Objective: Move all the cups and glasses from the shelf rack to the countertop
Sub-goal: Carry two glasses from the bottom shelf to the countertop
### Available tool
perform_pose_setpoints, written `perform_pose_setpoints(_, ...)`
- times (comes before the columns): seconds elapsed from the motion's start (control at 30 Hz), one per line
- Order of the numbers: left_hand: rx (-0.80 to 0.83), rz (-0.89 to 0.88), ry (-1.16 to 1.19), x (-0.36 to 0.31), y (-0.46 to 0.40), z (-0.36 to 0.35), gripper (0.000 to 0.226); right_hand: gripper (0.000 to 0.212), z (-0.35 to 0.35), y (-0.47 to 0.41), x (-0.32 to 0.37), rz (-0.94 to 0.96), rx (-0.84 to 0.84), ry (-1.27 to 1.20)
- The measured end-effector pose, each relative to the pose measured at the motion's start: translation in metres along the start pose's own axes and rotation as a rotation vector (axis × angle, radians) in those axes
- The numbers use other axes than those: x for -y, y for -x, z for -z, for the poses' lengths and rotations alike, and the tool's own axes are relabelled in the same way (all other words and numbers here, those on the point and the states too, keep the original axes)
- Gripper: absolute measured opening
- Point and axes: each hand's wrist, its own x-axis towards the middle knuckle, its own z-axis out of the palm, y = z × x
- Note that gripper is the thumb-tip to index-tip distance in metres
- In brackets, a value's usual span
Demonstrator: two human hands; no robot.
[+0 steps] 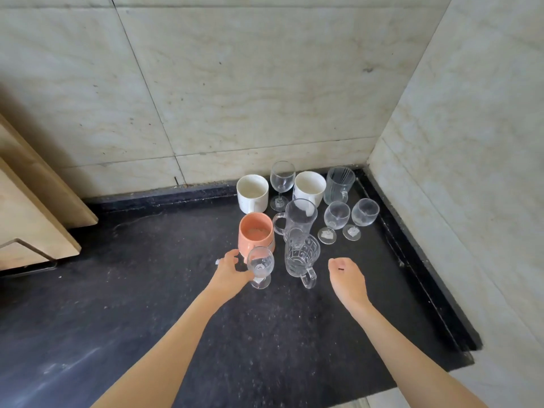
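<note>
The left hand [232, 270] curls its fingers around the bowl of a small stemmed glass [260, 267], whose foot stands on the black countertop [147, 304]; whether the fingers press the glass firmly or only rest on it cannot be told. The right hand [346, 278] hovers above the counter, loosely curled and holding nothing, just right of a patterned glass mug [301, 256] whose handle points toward the viewer. Directly behind the held glass stands a peach mug [255, 232], and beside that a plain glass mug [298, 217] with its handle to the left. Farther right stand two short stemmed glasses, one [335, 217] nearer the middle and one [364, 214] nearer the side wall. Along the back row stand a white cup [252, 193], a tall wine glass [282, 179], a second white cup [309, 187] and a ribbed glass mug [338, 184]. All ten vessels stand upright, clustered in the far right corner of the counter. The countertop is dark speckled stone with a raised edge where it meets the pale veined tile walls [265, 83] behind and to the right. A light wooden cabinet [32, 219] juts in at the left.
</note>
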Motion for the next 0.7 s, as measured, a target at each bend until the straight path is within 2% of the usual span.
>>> perform_pose_setpoints(0.1, -0.131, -0.108, 0.001, -0.03, 0.006, 0.038, 0.063, 0.021, 0.03, 0.007, 0.04, 0.236, -0.128, 0.019)
perform_pose_setpoints(0.17, -0.218, -0.288, -0.11, -0.06, 0.013, 0.063, 0.064, 0.028, 0.047, 0.015, 0.077, 0.423, -0.19, 0.09)
perform_pose_setpoints(0.27, -0.421, -0.557, -0.526, -0.112, 0.032, 0.1, 0.07, 0.061, 0.064, 0.032, 0.138, 0.663, -0.325, 0.34)
perform_pose_setpoints(0.33, -0.624, -0.677, -0.777, -0.142, 0.052, 0.124, 0.073, 0.071, 0.075, 0.045, 0.177, 0.763, -0.354, 0.492)
perform_pose_setpoints(0.4, -0.786, -0.745, -0.921, -0.161, 0.077, 0.148, 0.076, 0.077, 0.083, 0.06, 0.214, 0.884, -0.401, 0.58)
perform_pose_setpoints(0.53, -1.044, -0.725, -1.056, -0.172, 0.131, 0.195, 0.074, 0.084, 0.086, 0.097, 0.279, 1.133, -0.474, 0.627)
perform_pose_setpoints(0.7, -1.27, -0.486, -1.081, -0.132, 0.207, 0.237, 0.074, 0.086, 0.059, 0.146, 0.327, 1.423, -0.432, 0.577)
